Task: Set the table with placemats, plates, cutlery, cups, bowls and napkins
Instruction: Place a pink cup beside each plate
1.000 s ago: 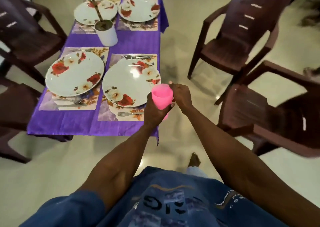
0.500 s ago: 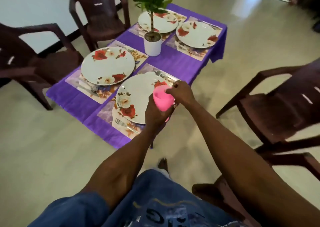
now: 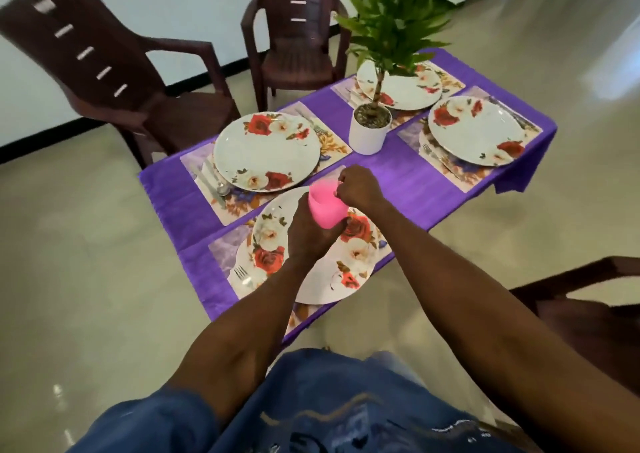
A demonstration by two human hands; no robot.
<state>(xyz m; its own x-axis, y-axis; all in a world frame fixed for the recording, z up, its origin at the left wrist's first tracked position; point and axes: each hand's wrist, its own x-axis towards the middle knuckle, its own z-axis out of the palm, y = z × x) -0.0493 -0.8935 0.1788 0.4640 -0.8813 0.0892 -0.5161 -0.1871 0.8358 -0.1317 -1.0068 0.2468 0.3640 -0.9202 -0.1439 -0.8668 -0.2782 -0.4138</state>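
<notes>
Surface (image 3: 398, 175): purple-clothed, four plates laid.
Pink cup (image 3: 325, 206): gripped by left hand (image 3: 308, 234), rim pinched by right hand (image 3: 358, 189), above nearest plate (image 3: 322, 290).

Beyond my hands, past the middle of the purple tablecloth (image 3: 408, 179), a green plant (image 3: 398, 19) grows from a white pot (image 3: 367, 137). Two dark brown chairs (image 3: 114, 82) stand on the far side, up and to my left, the second chair (image 3: 298, 37) nearer the plant. Another chair (image 3: 595, 314) sits just beside my right forearm. The pale floor (image 3: 86, 279) shines below.
</notes>
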